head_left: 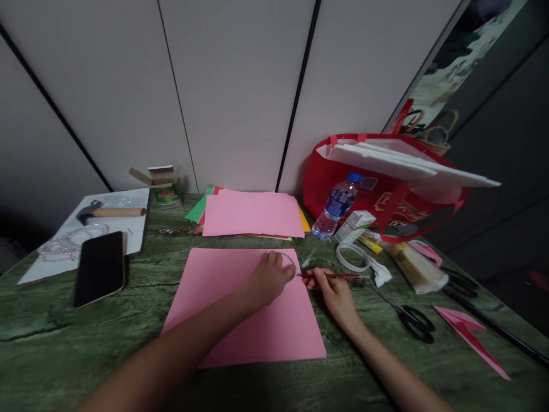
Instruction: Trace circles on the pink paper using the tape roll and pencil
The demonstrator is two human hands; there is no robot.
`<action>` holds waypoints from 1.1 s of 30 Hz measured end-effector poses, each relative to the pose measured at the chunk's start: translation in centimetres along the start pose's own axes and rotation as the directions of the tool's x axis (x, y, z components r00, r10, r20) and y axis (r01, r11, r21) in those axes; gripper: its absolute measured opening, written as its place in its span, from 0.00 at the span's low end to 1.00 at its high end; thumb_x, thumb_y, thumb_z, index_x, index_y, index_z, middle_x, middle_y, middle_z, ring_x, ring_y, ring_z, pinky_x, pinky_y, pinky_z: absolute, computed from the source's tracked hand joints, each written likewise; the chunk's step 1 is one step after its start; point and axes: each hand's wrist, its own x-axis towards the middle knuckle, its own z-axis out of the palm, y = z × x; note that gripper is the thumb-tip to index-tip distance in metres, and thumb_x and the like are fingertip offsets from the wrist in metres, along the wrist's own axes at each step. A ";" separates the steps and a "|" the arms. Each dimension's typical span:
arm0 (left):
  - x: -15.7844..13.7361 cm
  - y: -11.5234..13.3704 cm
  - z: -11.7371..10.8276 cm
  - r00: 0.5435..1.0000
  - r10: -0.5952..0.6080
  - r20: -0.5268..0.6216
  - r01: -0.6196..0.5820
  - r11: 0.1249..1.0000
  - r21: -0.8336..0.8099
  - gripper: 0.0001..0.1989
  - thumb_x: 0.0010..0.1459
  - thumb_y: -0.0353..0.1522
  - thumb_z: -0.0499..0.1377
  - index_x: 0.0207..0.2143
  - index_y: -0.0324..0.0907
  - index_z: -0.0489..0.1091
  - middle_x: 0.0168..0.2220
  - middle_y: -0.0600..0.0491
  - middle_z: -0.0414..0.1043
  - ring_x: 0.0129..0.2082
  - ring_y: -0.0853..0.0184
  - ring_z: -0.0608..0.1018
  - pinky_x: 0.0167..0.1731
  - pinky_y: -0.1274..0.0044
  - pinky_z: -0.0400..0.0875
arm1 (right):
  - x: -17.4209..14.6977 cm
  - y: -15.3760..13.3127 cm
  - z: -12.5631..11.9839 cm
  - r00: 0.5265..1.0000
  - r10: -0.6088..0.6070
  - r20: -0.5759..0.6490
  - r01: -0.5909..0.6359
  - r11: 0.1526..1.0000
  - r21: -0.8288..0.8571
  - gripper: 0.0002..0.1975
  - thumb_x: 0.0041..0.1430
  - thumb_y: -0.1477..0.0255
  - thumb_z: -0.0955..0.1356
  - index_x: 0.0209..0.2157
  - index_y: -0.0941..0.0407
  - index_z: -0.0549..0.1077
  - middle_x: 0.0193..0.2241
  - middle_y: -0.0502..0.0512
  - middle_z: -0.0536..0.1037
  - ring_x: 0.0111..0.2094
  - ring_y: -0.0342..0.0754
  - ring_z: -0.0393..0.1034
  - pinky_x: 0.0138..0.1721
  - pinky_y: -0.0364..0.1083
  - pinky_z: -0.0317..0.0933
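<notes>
Paper point(266, 333) is lying smooth, pink, rectangular on green wood-grained table point(47, 337), left hand point(266, 278) is half-curling over thin round rim point(290, 261) near paper's far-right corner, grip unclear, right hand point(331, 288) is pinching slim red pencil point(345, 276).

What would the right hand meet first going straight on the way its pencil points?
Probably the round rim at the left hand, close by the tip of the red pencil; whether they touch is unclear.
</notes>
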 end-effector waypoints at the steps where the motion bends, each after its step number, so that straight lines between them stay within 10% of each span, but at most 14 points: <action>1: 0.0 -0.1 -0.2 1.000 0.007 0.010 -0.007 1.000 -0.001 0.11 0.59 0.28 0.51 0.44 0.42 0.66 0.37 0.44 0.67 0.38 0.56 0.69 0.36 0.69 0.61 | -0.4 -0.2 0.0 1.000 -0.011 0.003 0.012 1.000 -0.009 0.27 0.57 0.50 0.60 0.17 0.57 0.70 0.28 0.58 0.77 0.30 0.49 0.73 0.36 0.46 0.67; 8: 0.6 -0.8 -1.4 0.992 0.069 0.108 -0.069 0.998 -0.008 0.12 0.58 0.28 0.51 0.43 0.42 0.69 0.37 0.41 0.70 0.38 0.55 0.72 0.34 0.70 0.62 | -2.5 -1.0 0.5 0.999 -0.013 0.046 0.012 0.999 0.031 0.18 0.58 0.55 0.63 0.32 0.57 0.69 0.25 0.54 0.75 0.27 0.48 0.72 0.30 0.45 0.67; 20: 2.9 -1.6 -1.0 0.973 0.198 0.118 -0.193 0.980 -0.053 0.09 0.52 0.23 0.56 0.35 0.37 0.74 0.29 0.43 0.75 0.35 0.60 0.76 0.28 0.75 0.63 | -4.4 -2.6 1.6 0.918 -0.279 0.282 0.353 0.898 -0.261 0.08 0.59 0.69 0.64 0.38 0.55 0.72 0.34 0.53 0.78 0.34 0.44 0.73 0.37 0.41 0.65; 33: 3.4 -1.8 -1.0 0.980 0.182 0.085 -0.172 0.978 -0.114 0.08 0.50 0.26 0.57 0.34 0.37 0.75 0.27 0.45 0.75 0.33 0.59 0.76 0.27 0.75 0.66 | -4.1 -1.9 -0.7 0.949 -0.215 0.229 0.283 0.901 -0.328 0.10 0.58 0.66 0.64 0.36 0.55 0.74 0.33 0.54 0.80 0.34 0.47 0.75 0.37 0.44 0.67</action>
